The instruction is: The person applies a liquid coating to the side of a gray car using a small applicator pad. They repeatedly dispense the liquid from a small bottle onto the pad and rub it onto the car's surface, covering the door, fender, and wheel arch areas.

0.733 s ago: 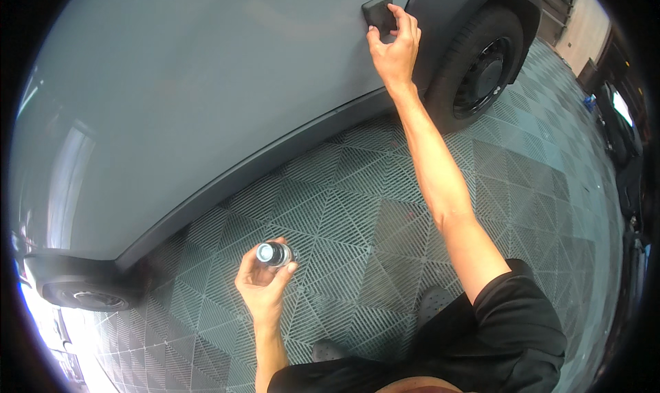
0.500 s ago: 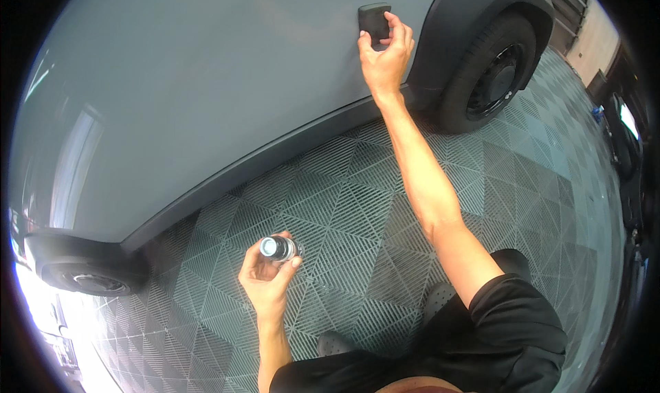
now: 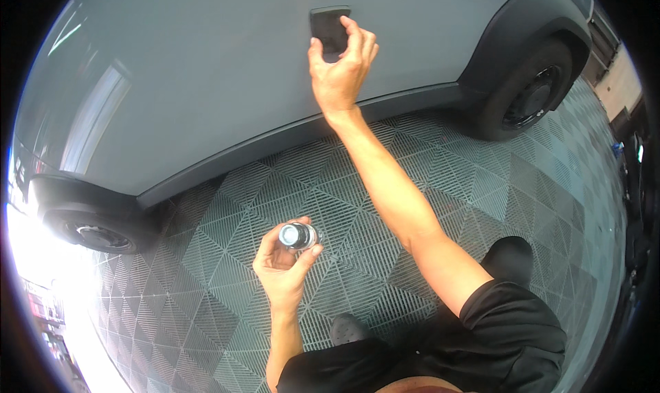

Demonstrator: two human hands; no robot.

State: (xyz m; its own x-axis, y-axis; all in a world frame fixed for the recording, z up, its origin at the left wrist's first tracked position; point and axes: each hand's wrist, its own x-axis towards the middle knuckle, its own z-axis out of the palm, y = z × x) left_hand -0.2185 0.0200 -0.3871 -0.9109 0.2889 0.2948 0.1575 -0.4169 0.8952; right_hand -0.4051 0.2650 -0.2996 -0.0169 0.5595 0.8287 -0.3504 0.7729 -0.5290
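Applicator pad (image 3: 328, 27), dark and rectangular, is pressed flat against the grey car panel (image 3: 206, 70) by the right hand (image 3: 340, 73), its fingers (image 3: 357, 39) clenched over the pad's right edge. A wiping pass appears to be in hand; the next stroke calls for even pressure. A small bottle (image 3: 297, 236) is gripped in the left hand (image 3: 283, 266). Open panel lies left; the black sill trim (image 3: 275, 142) below and wheel arch (image 3: 509, 29) right bound the room.

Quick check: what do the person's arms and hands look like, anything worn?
Both forearms are bare. The left hand and right hand have no gloves, and no watch or rings show. A short black sleeve covers the right upper arm; dark cloth starts near the left elbow.
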